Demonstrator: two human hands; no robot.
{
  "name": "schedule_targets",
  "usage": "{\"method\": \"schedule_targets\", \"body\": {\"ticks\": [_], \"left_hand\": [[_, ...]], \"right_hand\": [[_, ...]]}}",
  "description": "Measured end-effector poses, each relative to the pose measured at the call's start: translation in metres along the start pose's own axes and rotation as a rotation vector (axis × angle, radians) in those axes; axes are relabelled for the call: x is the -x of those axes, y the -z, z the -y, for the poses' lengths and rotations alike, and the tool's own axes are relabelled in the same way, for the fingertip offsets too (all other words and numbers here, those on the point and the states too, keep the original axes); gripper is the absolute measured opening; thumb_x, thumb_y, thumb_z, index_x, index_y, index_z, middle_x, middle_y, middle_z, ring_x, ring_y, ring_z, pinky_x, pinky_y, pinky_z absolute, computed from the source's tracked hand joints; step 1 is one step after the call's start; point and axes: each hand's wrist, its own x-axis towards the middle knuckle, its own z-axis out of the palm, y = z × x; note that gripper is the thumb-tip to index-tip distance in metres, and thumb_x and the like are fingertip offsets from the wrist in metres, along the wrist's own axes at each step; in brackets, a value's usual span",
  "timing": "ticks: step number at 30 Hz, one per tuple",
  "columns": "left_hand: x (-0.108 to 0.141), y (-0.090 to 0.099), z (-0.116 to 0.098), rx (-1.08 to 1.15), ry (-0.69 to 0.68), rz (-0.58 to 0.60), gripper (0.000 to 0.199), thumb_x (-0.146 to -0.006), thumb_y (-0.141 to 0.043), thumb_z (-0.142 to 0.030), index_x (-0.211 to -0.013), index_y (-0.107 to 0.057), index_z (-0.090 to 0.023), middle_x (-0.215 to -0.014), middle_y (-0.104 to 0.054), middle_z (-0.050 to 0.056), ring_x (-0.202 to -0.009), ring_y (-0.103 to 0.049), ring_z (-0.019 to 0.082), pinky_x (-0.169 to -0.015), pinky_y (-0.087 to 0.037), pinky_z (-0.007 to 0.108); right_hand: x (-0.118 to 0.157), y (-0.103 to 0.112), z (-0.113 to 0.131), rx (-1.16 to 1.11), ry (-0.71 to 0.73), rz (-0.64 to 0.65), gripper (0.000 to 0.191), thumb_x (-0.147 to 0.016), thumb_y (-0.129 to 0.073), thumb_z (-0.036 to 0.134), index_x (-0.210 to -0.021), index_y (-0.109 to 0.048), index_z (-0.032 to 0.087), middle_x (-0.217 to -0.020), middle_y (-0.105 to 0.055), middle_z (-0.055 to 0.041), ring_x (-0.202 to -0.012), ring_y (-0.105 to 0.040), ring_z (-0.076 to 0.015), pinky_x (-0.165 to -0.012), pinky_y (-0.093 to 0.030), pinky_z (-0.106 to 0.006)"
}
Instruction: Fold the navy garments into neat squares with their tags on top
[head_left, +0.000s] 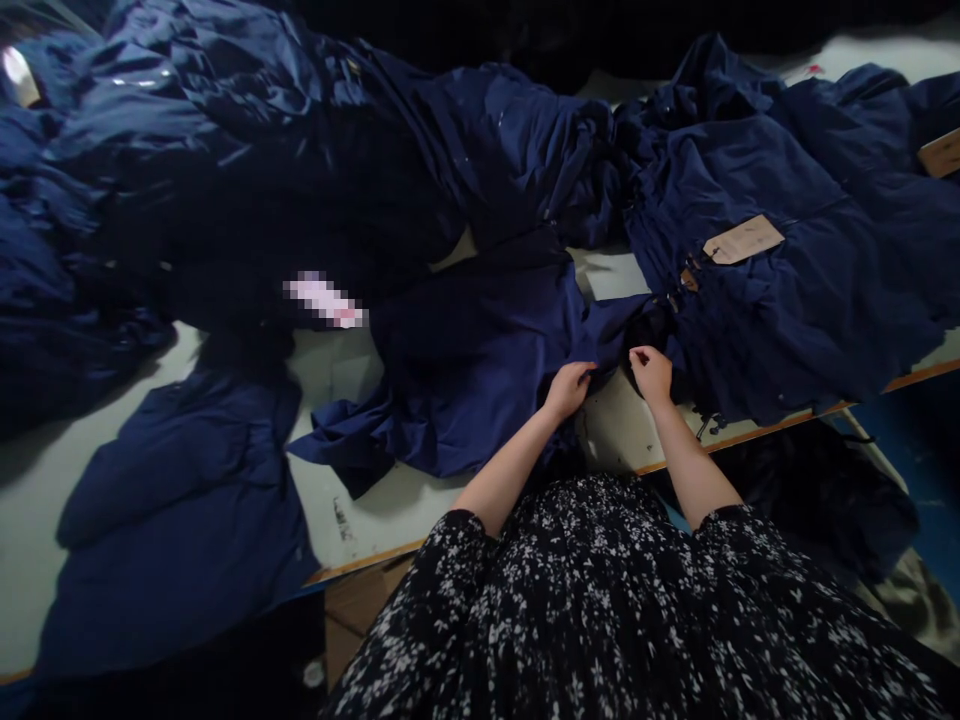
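A navy garment [480,340] lies spread on the pale table in front of me, one sleeve reaching left and another part stretching right. My left hand [570,388] has its fingers closed on the cloth at the garment's right side. A short gap to the right, my right hand [651,375] is pinched beside the dark, bunched end of the cloth. What its fingers hold, if anything, is too small to make out. Just right of that hand rests a navy jacket [765,200] bearing a tan paper tag [744,240].
Heaped navy jackets [202,120] fill the back and left of the table [345,520]. A padded navy garment [187,510] hangs over the front edge at left. Dark cloth [817,495] sits below the table at right. Another tan tag [941,153] shows far right.
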Motion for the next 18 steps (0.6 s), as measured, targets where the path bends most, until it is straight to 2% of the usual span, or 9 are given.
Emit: {"method": "schedule_targets", "body": {"ticks": [2, 4, 7, 9, 11, 13, 14, 16, 18], "left_hand": [[-0.003, 0.0, 0.002, -0.086, 0.051, -0.046, 0.043, -0.096, -0.05, -0.013, -0.135, -0.067, -0.018, -0.139, -0.067, 0.014, -0.133, -0.061, 0.025, -0.118, -0.046, 0.045], [-0.006, -0.001, 0.005, -0.175, 0.037, 0.047, 0.053, -0.093, -0.058, -0.017, -0.147, -0.058, -0.018, -0.155, -0.054, 0.016, -0.146, -0.049, 0.028, -0.122, -0.041, 0.047], [-0.006, -0.008, 0.006, -0.319, 0.037, 0.209, 0.071, -0.09, -0.067, -0.023, -0.158, -0.046, -0.018, -0.17, -0.032, 0.018, -0.159, -0.027, 0.034, -0.127, -0.029, 0.052], [-0.006, -0.014, 0.005, -0.381, 0.068, 0.228, 0.073, -0.091, -0.065, -0.023, -0.16, -0.042, -0.018, -0.173, -0.024, 0.018, -0.161, -0.02, 0.034, -0.129, -0.024, 0.052], [-0.005, -0.017, 0.005, -0.395, 0.084, 0.22, 0.073, -0.092, -0.064, -0.023, -0.161, -0.041, -0.019, -0.174, -0.021, 0.018, -0.162, -0.018, 0.033, -0.13, -0.023, 0.051], [-0.006, -0.016, 0.006, -0.37, 0.083, 0.216, 0.073, -0.091, -0.064, -0.023, -0.16, -0.042, -0.019, -0.173, -0.023, 0.017, -0.161, -0.019, 0.033, -0.129, -0.024, 0.052], [-0.006, -0.014, 0.006, -0.343, 0.078, 0.215, 0.073, -0.09, -0.065, -0.023, -0.159, -0.044, -0.02, -0.172, -0.026, 0.017, -0.161, -0.021, 0.033, -0.129, -0.026, 0.052], [-0.005, -0.007, 0.005, -0.258, 0.066, 0.172, 0.065, -0.09, -0.065, -0.021, -0.153, -0.05, -0.019, -0.167, -0.038, 0.017, -0.158, -0.031, 0.032, -0.126, -0.032, 0.051], [-0.003, 0.0, 0.001, -0.141, 0.047, 0.046, 0.047, -0.094, -0.059, -0.02, -0.141, -0.062, -0.018, -0.153, -0.056, 0.017, -0.147, -0.048, 0.028, -0.122, -0.04, 0.046]], "right_hand": [[0.001, 0.005, -0.002, 0.123, 0.005, -0.039, 0.03, -0.096, -0.052, 0.03, -0.111, -0.076, 0.02, -0.116, -0.075, -0.0134, -0.1, -0.072, -0.0277, -0.09, -0.057, -0.039], [0.001, 0.009, -0.003, 0.265, -0.002, -0.084, 0.034, -0.094, -0.057, 0.03, -0.122, -0.072, 0.02, -0.132, -0.067, -0.017, -0.109, -0.07, -0.0312, -0.092, -0.057, -0.042], [0.0, 0.009, -0.004, 0.418, -0.063, -0.07, 0.067, -0.089, -0.068, 0.039, -0.15, -0.052, 0.017, -0.146, -0.053, -0.0258, -0.111, -0.07, -0.0358, -0.092, -0.057, -0.046], [-0.002, 0.008, -0.004, 0.454, -0.116, 0.007, 0.082, -0.089, -0.069, 0.043, -0.159, -0.039, 0.013, -0.137, -0.058, -0.0295, -0.102, -0.074, -0.0353, -0.091, -0.058, -0.047], [-0.005, 0.012, -0.001, 0.48, -0.132, 0.103, 0.072, -0.092, -0.063, 0.039, -0.156, -0.045, 0.013, -0.12, -0.067, -0.0269, -0.098, -0.075, -0.0341, -0.09, -0.058, -0.047], [-0.01, 0.023, 0.006, 0.515, -0.095, 0.15, 0.052, -0.092, -0.06, 0.033, -0.142, -0.061, 0.017, -0.11, -0.072, -0.0223, -0.099, -0.074, -0.0337, -0.089, -0.058, -0.046], [-0.013, 0.031, 0.011, 0.522, -0.069, 0.135, 0.044, -0.091, -0.061, 0.032, -0.133, -0.067, 0.019, -0.108, -0.073, -0.0199, -0.1, -0.073, -0.0336, -0.088, -0.058, -0.046], [-0.019, 0.052, 0.022, 0.492, -0.01, 0.029, 0.036, -0.088, -0.064, 0.035, -0.12, -0.072, 0.023, -0.106, -0.075, -0.0152, -0.1, -0.071, -0.0329, -0.087, -0.057, -0.044], [-0.028, 0.073, 0.035, 0.433, 0.063, -0.102, 0.035, -0.086, -0.065, 0.038, -0.117, -0.073, 0.023, -0.106, -0.074, -0.0127, -0.1, -0.069, -0.0327, -0.088, -0.057, -0.044]]}}
